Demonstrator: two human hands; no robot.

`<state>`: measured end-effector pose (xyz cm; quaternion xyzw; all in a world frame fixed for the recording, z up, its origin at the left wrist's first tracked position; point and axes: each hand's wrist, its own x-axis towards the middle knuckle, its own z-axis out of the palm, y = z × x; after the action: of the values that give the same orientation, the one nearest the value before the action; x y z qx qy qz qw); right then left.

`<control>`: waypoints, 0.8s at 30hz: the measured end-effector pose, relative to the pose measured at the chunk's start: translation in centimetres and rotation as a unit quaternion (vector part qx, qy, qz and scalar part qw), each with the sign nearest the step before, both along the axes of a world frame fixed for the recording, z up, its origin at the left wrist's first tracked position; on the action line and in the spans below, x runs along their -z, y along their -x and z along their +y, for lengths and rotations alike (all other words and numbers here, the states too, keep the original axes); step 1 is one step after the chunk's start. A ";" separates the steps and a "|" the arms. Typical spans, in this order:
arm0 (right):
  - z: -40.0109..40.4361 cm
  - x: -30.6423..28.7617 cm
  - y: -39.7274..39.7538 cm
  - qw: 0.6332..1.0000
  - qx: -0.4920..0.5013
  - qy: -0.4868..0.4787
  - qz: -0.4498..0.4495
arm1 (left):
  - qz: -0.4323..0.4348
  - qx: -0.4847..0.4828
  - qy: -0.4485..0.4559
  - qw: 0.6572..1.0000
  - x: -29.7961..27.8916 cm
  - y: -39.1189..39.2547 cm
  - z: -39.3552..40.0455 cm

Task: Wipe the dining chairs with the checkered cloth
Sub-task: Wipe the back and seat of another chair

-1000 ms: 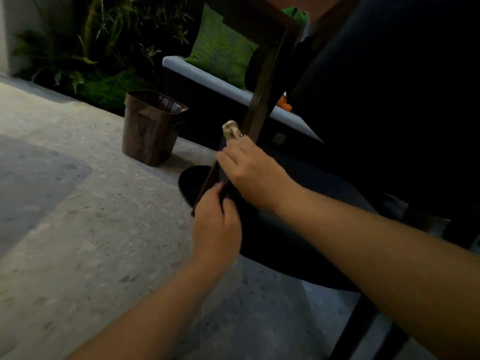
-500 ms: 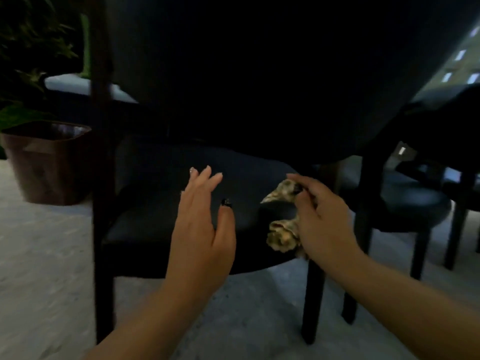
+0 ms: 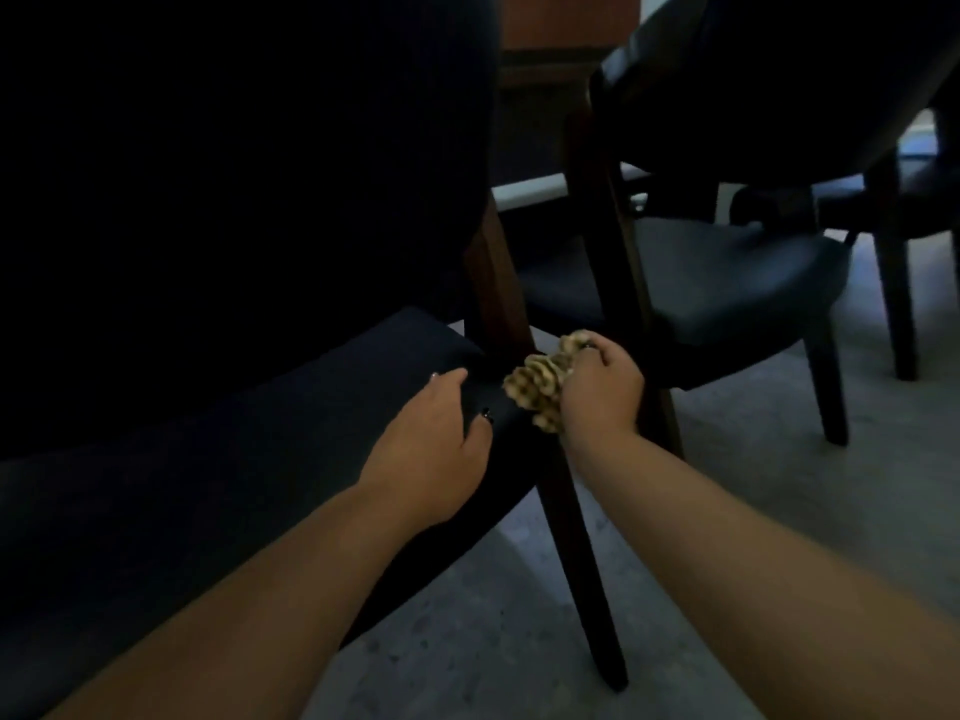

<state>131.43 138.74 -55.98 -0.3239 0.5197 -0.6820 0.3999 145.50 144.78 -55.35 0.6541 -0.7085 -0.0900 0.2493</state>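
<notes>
At frame centre, checkered cloth [image 3: 540, 389] bunched in right hand [image 3: 602, 392], against chair [image 3: 260, 459] corner; left hand [image 3: 436, 439] flat on seat.

pale speckled floor [image 3: 467, 641], reddish wooden table [image 3: 566, 39] behind.

tan checkered cloth [image 3: 540, 389], black chair seat [image 3: 260, 459]

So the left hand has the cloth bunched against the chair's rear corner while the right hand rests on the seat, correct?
Not quite: the hands are swapped. In the head view the right hand grips the bunched cloth against the chair's rear corner, and the left hand rests on the seat.
</notes>
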 end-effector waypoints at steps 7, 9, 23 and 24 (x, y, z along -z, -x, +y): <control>-6.4 1.3 0.2 0.988 -0.122 -0.051 -0.078 | -0.115 0.004 0.077 0.990 -0.9 -0.6 -5.1; -6.8 2.1 0.0 0.973 -0.204 -0.033 -0.098 | -0.099 0.008 0.095 0.991 -0.6 -0.8 -5.2; -12.4 -3.9 -1.4 0.948 -0.309 0.070 0.036 | -0.132 0.008 0.066 0.989 -0.1 -0.6 -5.6; -13.1 -6.3 -1.7 0.943 -0.321 0.085 0.034 | -0.128 0.005 0.063 0.990 -0.1 -0.5 -5.5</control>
<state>133.10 125.63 -49.68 -0.5291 0.3422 -0.5477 0.5504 146.04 139.24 -55.21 0.6401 -0.7417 0.0381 0.1967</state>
